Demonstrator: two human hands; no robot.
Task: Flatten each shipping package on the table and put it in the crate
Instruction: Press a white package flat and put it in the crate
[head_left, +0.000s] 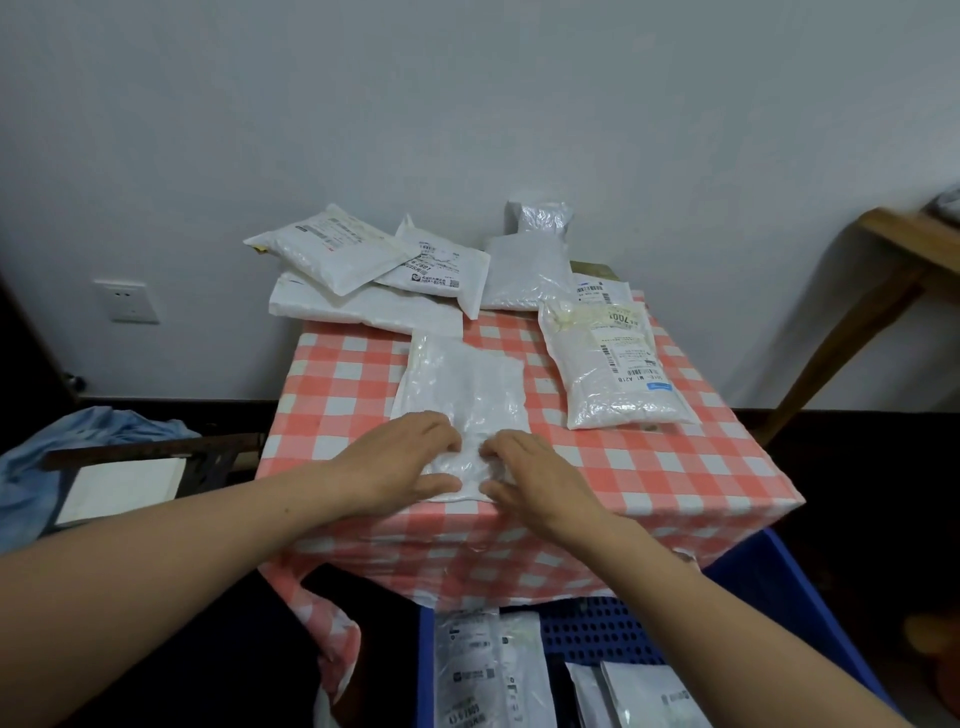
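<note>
Package (462, 395), at 6 o'clock on the table (649, 467), was pressed by left hand (410, 462) and right hand (535, 480), palms down, nothing clasped.

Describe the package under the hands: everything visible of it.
The package is a white, crinkly plastic bubble mailer, roughly rectangular, with no label showing on its upper face. It lies flat on the checked tablecloth, its near end at the table's front edge. The left hand and right hand press that end, fingers bent. Its far corner meets another white mailer; overlap unclear.
</note>
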